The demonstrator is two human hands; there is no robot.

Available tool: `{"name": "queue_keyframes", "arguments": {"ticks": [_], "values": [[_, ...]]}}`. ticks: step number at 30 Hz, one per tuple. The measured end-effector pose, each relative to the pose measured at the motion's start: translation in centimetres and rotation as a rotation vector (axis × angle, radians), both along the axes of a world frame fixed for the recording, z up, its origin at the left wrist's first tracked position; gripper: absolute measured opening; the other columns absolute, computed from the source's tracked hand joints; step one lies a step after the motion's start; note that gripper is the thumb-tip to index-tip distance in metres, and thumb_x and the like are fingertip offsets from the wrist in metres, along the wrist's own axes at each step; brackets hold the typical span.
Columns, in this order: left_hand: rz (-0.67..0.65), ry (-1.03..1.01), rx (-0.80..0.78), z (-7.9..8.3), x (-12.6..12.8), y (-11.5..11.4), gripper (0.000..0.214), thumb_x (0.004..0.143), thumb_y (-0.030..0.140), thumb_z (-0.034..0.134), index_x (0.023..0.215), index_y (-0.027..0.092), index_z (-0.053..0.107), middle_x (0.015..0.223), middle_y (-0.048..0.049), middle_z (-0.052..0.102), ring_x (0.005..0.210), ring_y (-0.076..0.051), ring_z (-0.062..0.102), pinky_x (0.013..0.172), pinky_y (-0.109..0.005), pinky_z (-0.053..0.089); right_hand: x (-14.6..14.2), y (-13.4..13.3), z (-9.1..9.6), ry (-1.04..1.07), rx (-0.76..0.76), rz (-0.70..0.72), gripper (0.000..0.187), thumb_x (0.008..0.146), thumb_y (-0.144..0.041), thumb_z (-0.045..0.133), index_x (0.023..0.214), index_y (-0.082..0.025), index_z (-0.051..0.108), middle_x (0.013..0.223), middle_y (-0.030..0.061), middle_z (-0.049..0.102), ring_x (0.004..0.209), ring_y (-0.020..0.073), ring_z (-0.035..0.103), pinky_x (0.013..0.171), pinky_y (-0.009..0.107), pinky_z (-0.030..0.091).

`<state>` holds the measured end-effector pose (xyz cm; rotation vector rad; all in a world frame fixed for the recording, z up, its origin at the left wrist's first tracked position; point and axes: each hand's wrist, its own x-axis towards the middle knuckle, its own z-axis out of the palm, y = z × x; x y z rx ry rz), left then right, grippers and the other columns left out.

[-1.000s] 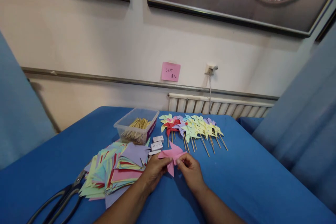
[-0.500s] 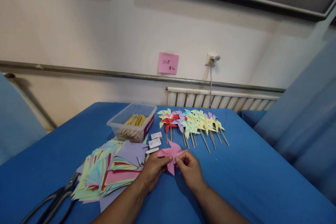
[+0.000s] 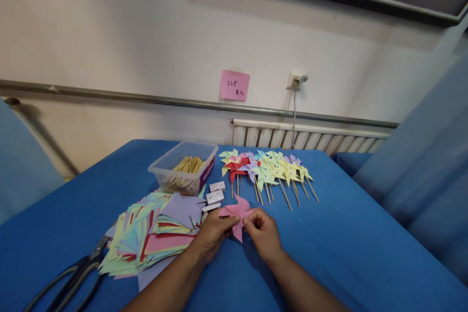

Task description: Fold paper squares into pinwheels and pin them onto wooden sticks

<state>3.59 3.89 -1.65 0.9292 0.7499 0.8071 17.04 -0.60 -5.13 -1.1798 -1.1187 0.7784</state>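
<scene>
The left hand point(image 3: 215, 234) grasps the pink pinwheel point(image 3: 237, 209) at the lower centre of the frame. The right hand point(image 3: 266, 236) pinches its right side between fingertips. Scissors point(image 3: 97, 252) lie lower left

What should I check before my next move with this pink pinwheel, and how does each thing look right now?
1. Grip: ok, the left hand and right hand both hold the pink pinwheel.
2. Stick supply: ok, many sticks lie in the clear plastic box.
3. Stick on the pink pinwheel: not ok, none shows.
4. Pin through its centre: cannot tell, the hands partly cover it.
5. Small white boxes: cannot tell what's inside.
6. Scissors away from the hands: ok, left of the paper pile.
</scene>
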Motion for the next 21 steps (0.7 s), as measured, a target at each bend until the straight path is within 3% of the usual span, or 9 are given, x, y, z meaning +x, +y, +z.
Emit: {"name": "queue_keyframes", "arguments": {"ticks": [7,17,21], "values": [[-0.025,-0.027,0.02,0.3,0.0,-0.2,0.032,0.064,0.022,0.074,0.095,0.013,0.069,0.086,-0.0099,0.072,0.076,-0.021,0.065,0.077,-0.034,0.048,-0.1,-0.1,0.2,0.021,-0.007,0.005,0.02,0.076,-0.024,0.061,0.06,-0.017,0.05,0.064,-0.0015,0.054,0.06,0.0116,0.047,0.057,0.024,0.037],[-0.001,0.036,0.023,0.7,0.2,-0.3,0.029,0.06,0.022,0.075,0.087,0.012,0.07,0.077,-0.0079,0.072,0.07,-0.02,0.063,0.068,-0.03,0.047,0.0,-0.1,0.1,0.084,-0.025,0.034,0.022,0.075,-0.029,0.064,0.06,-0.017,0.052,0.063,-0.0016,0.054,0.059,0.0116,0.047,0.058,0.023,0.037],[0.012,0.068,0.044,1.0,0.1,-0.4,0.034,0.057,0.021,0.074,0.089,0.011,0.07,0.078,-0.008,0.072,0.07,-0.021,0.063,0.068,-0.03,0.046,1.1,-0.1,1.0,0.201,-0.083,-0.035,0.021,0.074,-0.036,0.066,0.085,-0.019,0.061,0.079,0.0006,0.061,0.068,0.0138,0.054,0.064,0.025,0.041]]}}
